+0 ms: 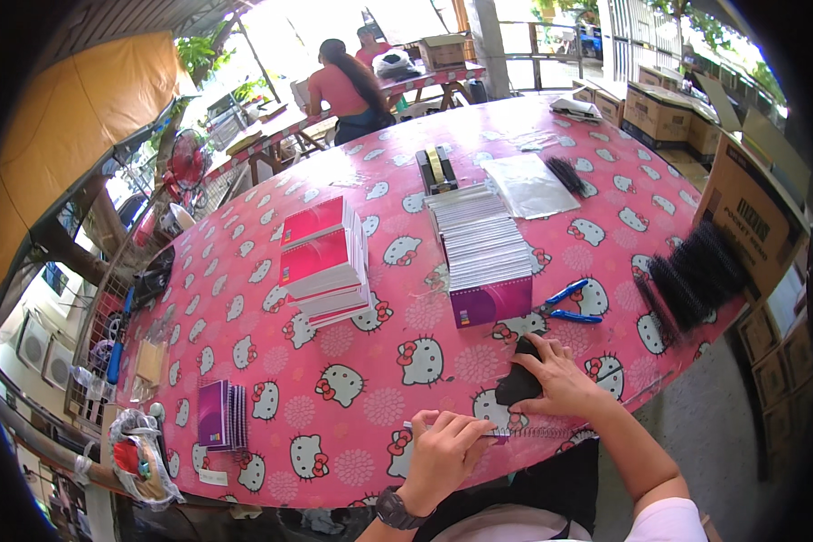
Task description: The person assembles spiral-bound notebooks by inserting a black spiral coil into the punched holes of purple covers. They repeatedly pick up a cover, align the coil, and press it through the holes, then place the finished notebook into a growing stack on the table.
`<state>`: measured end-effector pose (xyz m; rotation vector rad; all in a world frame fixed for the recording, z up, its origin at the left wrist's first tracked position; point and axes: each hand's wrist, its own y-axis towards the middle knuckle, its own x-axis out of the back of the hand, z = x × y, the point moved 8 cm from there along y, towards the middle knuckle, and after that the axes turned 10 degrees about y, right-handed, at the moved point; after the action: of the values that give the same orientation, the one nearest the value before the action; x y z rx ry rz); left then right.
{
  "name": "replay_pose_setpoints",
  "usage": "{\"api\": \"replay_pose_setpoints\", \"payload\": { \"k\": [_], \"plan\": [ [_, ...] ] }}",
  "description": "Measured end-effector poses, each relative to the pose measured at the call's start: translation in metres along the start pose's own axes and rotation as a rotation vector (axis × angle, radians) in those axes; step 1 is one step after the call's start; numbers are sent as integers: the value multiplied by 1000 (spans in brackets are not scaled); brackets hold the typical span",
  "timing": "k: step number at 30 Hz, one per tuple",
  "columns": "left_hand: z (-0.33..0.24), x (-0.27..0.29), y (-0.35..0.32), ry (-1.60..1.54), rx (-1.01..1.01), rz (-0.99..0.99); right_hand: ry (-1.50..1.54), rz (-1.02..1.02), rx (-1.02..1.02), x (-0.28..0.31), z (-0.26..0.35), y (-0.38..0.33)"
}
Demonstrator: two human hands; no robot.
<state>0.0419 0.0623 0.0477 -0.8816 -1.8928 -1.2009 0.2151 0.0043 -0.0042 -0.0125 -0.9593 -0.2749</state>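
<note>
My left hand, a watch on its wrist, is closed over a small notebook at the table's near edge. The hand hides most of it; a thin strip of purple and white shows beside the fingers. From the notebook a spiral binding coil runs to the right, beneath my right forearm. My right hand grips a black soft-looking piece, perhaps cloth or foam, resting on the table. Just beyond it lie blue-handled pliers. A long row of spiral notebooks with a purple cover in front stands past the pliers.
Pink-covered notebooks are stacked left of centre, and bound purple ones stand at the near left. Black coils lie by a cardboard box on the right. A tape dispenser and plastic sheets sit farther back. Two people work beyond.
</note>
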Motion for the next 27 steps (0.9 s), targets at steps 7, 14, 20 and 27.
{"api": "replay_pose_setpoints", "payload": {
  "k": [7, 14, 20, 27],
  "plan": [
    [-6, -1, -7, 65, 1, 32, 8, -28, -19, -2, -4, -2],
    [-6, -1, -11, 83, -14, 45, 778, 8, 46, 6, 5, -5],
    [7, 8, -8, 135, -36, -17, 1096, 282, 43, -12, 14, -5],
    [17, 5, -16, 106, -39, -83, 906, 256, 50, -22, 34, -3]
  ]
}}
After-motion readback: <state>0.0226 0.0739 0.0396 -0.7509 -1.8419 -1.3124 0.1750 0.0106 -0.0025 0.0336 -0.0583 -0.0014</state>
